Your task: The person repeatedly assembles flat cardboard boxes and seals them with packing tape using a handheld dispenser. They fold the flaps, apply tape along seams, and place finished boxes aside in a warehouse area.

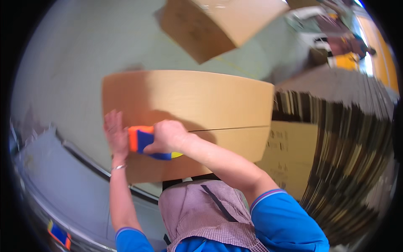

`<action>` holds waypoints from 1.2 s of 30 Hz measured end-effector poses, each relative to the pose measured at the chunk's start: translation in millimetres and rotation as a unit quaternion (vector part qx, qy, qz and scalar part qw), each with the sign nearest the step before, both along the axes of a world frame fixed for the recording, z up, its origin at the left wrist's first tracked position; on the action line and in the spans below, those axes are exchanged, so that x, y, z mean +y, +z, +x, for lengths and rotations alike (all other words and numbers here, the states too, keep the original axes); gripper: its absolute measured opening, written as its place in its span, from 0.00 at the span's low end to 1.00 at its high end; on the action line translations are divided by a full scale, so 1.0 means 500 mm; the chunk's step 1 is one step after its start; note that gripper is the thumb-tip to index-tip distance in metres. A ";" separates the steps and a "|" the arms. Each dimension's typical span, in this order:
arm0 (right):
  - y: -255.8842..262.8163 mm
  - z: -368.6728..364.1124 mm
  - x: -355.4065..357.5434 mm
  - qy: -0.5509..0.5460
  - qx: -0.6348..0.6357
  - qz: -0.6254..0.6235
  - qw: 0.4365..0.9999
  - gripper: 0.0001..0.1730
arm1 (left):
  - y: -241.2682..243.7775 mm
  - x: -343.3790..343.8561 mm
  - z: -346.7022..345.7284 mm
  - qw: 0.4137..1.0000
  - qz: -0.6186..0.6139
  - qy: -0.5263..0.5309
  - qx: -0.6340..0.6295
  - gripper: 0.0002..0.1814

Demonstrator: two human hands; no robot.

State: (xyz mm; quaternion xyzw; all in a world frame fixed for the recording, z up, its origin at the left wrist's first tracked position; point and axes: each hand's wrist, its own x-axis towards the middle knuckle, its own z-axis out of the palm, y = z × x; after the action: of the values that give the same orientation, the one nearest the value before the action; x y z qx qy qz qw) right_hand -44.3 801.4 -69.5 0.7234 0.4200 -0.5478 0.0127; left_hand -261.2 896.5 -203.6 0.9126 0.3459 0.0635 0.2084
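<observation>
A closed cardboard box [207, 97] is before me, its top flaps meeting along a seam. My right hand [170, 135] grips a handheld tape dispenser [144, 141] in orange, blue and yellow, over the left end of that seam. Fingers extended, my left hand [116, 135] rests against the box's left edge, just left of the dispenser, and holds nothing. Whether tape lies on the seam under the dispenser is hidden by the tool and my right hand.
Another cardboard box [201, 31] stands beyond mine on the grey floor. To the right are tightly packed stacks of flattened cardboard [340, 163] and a printed cardboard sheet [292, 151]. A grey surface [72, 192] lies left. A person [346, 45] is at the far right.
</observation>
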 end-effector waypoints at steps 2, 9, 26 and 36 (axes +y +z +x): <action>-0.003 0.041 -0.082 -0.014 0.029 0.061 0.998 0.37 | -0.007 -0.001 0.004 1.000 0.023 -0.013 0.013 0.31; 0.026 0.420 -0.548 -0.042 -0.024 0.009 0.999 0.34 | -0.030 -0.004 -0.007 0.973 0.187 0.000 0.133 0.34; 0.021 0.762 -0.955 -0.071 -0.080 -0.009 0.994 0.30 | -0.035 -0.632 0.609 0.975 0.086 -0.167 0.122 0.46; -0.052 0.878 -1.139 -0.112 -0.094 -0.059 0.988 0.32 | -0.048 -0.636 0.603 0.972 0.122 -0.175 0.098 0.45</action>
State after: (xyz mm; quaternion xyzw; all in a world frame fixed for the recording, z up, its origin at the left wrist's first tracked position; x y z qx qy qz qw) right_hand 394.5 231.7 -95.7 0.8121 0.3005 -0.4991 0.0338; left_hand 40.2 578.7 -227.4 0.9793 0.1896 -0.0218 0.0682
